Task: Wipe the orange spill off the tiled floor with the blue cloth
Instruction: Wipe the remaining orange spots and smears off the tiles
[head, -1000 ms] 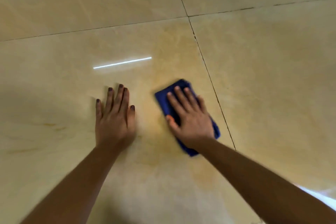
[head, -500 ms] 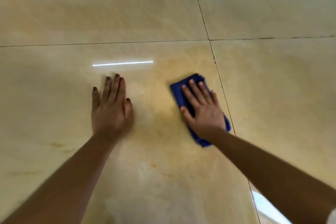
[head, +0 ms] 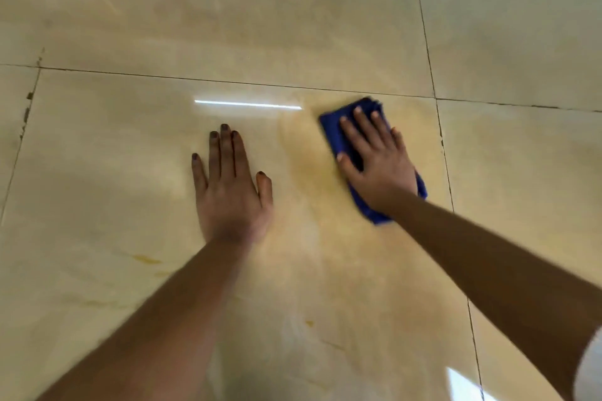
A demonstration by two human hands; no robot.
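A folded blue cloth lies flat on the glossy beige tiled floor, near the far right corner of the tile. My right hand presses on the cloth with its fingers spread, hiding the cloth's middle. A faint orange smear spreads over the tile just left of the cloth and runs back toward me. Small darker orange marks sit at the lower left, and a tiny orange spot lies between my forearms. My left hand rests palm down on the bare tile, left of the smear, holding nothing.
Dark grout lines run just right of the cloth and just beyond it. A bright strip of reflected light lies beyond my left hand. A white sleeve edge shows at the lower right corner.
My right hand has slid the cloth away from me, toward the far grout line. My left hand has stayed planted on the tile. The view has shifted forward.
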